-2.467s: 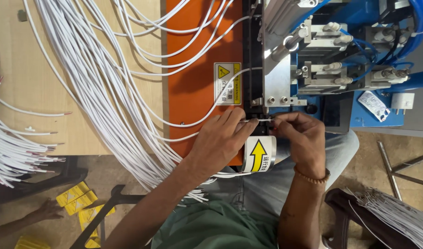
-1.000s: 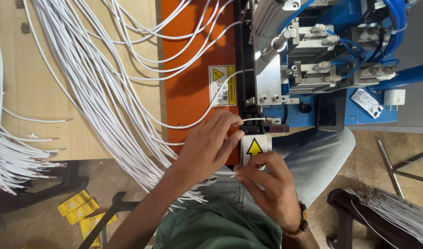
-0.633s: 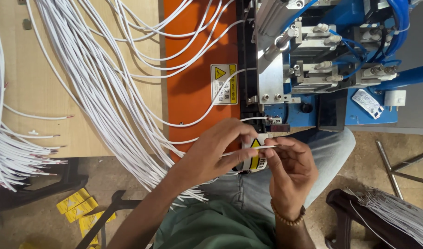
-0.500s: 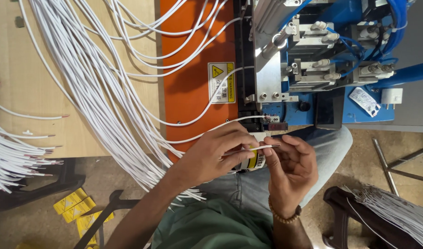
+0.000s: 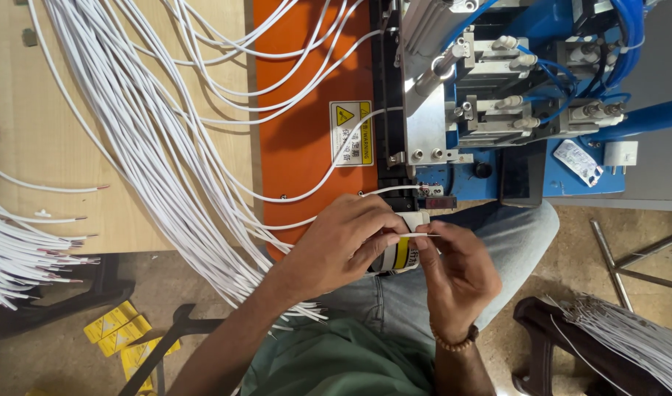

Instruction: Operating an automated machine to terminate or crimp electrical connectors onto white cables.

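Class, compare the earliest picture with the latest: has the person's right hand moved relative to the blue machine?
Yes. The right hand has dropped away from the blue machine toward the person's lap, now meeting the left hand at a white wire end.

A pale wooden tabletop (image 5: 28, 169) fills the upper left, its front edge above a brown floor (image 5: 57, 352) in shade. Yellow labels (image 5: 119, 334) lie on the floor at lower left. A dark chair (image 5: 541, 345) stands at lower right.
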